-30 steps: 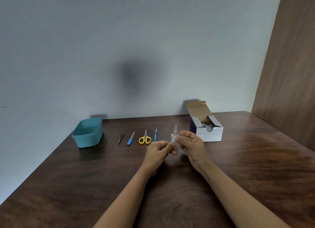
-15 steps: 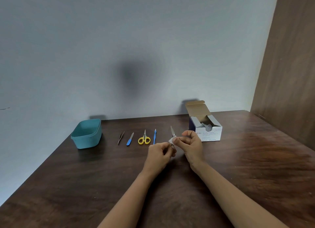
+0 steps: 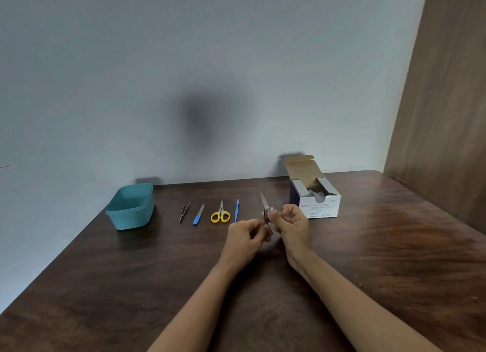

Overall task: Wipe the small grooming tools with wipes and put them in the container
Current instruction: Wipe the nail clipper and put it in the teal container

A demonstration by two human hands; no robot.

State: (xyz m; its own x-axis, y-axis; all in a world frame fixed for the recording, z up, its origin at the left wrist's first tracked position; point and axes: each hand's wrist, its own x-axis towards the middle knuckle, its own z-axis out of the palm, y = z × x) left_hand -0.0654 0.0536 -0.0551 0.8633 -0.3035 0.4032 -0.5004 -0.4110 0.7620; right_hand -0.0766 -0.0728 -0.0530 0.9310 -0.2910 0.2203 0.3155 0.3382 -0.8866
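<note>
Four small tools (image 3: 221,211) lie left of my hands; left hand (image 3: 243,236) and right hand (image 3: 292,224) pinch one silver pointed tool (image 3: 264,201); its tip, earlier tilted right, tilts left.

Small metal tool (image 3: 264,203) (tip up) pinched between left hand (image 3: 246,236) and right hand (image 3: 292,224), 4 tools (image 3: 220,215) beside container (image 3: 131,217), swab box (image 3: 319,207)

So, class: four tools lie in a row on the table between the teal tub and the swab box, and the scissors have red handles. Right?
Not quite. The head view shows the scissors have yellow handles, not red. The rest holds: they lie in the row between the teal tub and the swab box.
</note>
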